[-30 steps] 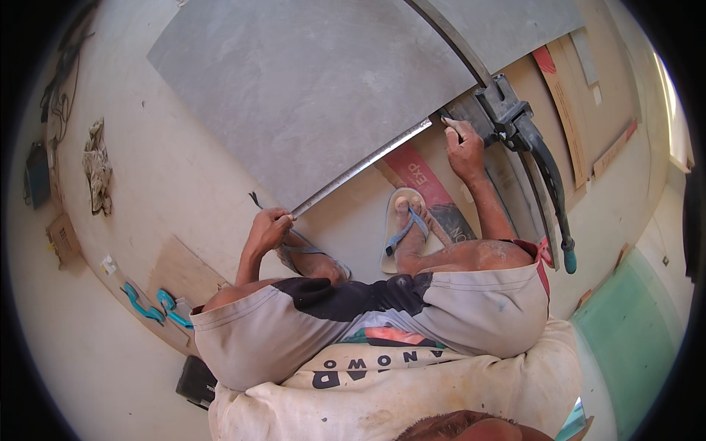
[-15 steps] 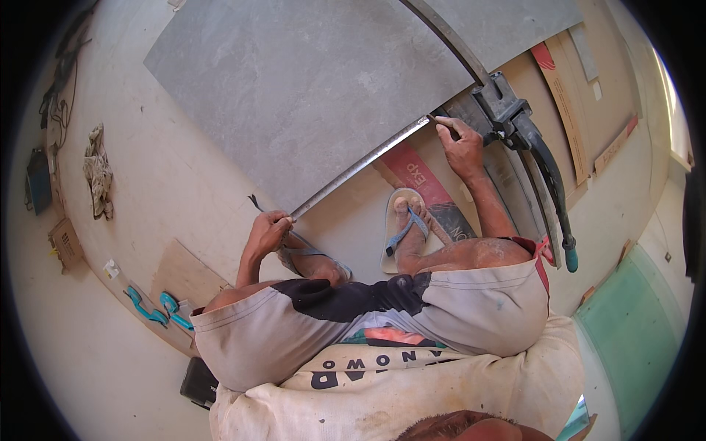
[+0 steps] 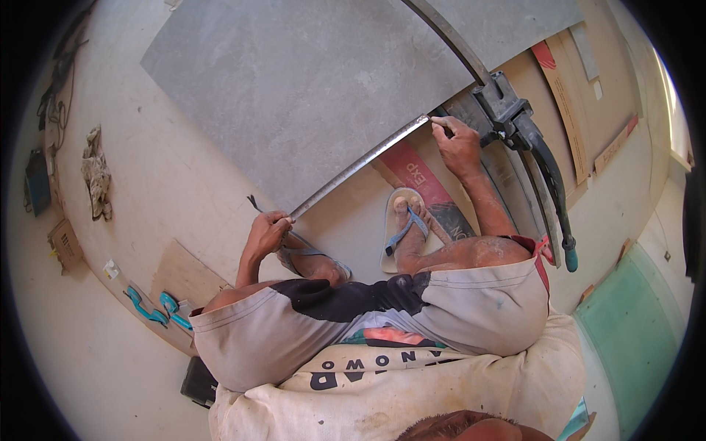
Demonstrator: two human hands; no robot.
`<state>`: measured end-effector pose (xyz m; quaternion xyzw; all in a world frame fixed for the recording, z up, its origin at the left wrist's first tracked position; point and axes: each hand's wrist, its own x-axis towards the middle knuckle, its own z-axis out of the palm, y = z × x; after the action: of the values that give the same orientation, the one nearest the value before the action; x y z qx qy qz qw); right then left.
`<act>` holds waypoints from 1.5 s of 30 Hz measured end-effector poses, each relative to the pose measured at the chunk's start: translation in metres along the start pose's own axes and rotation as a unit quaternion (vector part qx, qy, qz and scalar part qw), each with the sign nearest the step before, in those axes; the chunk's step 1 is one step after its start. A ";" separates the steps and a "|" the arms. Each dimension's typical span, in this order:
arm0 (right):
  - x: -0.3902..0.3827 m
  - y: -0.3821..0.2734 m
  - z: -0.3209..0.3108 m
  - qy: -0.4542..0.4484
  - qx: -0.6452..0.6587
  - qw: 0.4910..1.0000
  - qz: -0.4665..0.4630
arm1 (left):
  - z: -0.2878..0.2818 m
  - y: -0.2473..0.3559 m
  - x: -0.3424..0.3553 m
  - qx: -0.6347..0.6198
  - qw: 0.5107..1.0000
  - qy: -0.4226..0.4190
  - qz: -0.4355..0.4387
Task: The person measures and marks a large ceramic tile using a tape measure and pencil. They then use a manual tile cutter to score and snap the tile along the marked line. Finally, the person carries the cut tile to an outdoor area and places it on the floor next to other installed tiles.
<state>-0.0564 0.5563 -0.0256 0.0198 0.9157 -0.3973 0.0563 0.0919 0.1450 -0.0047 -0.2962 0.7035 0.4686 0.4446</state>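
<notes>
A large grey tile (image 3: 294,88) lies in front of me. A shiny narrow metal strip (image 3: 360,166), which looks like a steel ruler, runs along its near edge. My left hand (image 3: 270,231) pinches the strip's lower-left end at the tile's corner. At the other end my right hand (image 3: 457,143) is closed, thumb and finger together, around something small and dark that I cannot make out. Just right of that hand stands a manual tile cutter (image 3: 504,106), with its black handle (image 3: 548,169) and long curved rail (image 3: 452,40); part of the tile lies under the rail.
My sandalled feet (image 3: 404,231) are below the tile's edge, beside a red and black printed cardboard piece (image 3: 419,176). Teal suction-cup handles (image 3: 147,305) lie at left on a brown board, with a crumpled rag (image 3: 96,175) farther up. A greenish glass sheet (image 3: 632,334) is at right.
My right hand has shifted slightly left and its fingers have drawn closer together at the strip's end. The metal strip has moved slightly; my left hand stays in place.
</notes>
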 end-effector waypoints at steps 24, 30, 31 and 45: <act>0.008 -0.004 0.010 -0.016 -0.068 0.995 -0.066 | -0.005 0.003 0.002 -0.033 0.999 -0.029 -0.033; 0.007 -0.001 0.004 -0.012 -0.078 0.993 -0.085 | 0.004 -0.010 0.003 -0.004 1.000 0.007 0.025; 0.005 0.002 0.003 -0.014 -0.083 0.993 -0.081 | 0.003 -0.009 0.004 0.003 0.999 0.013 0.032; 0.007 0.000 0.005 -0.019 -0.071 0.995 -0.071 | -0.002 0.003 0.003 0.006 0.999 -0.032 0.005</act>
<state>-0.0627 0.5526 -0.0300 -0.0570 0.9395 -0.3347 0.0462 0.0872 0.1445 -0.0056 -0.2748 0.6933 0.4755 0.4666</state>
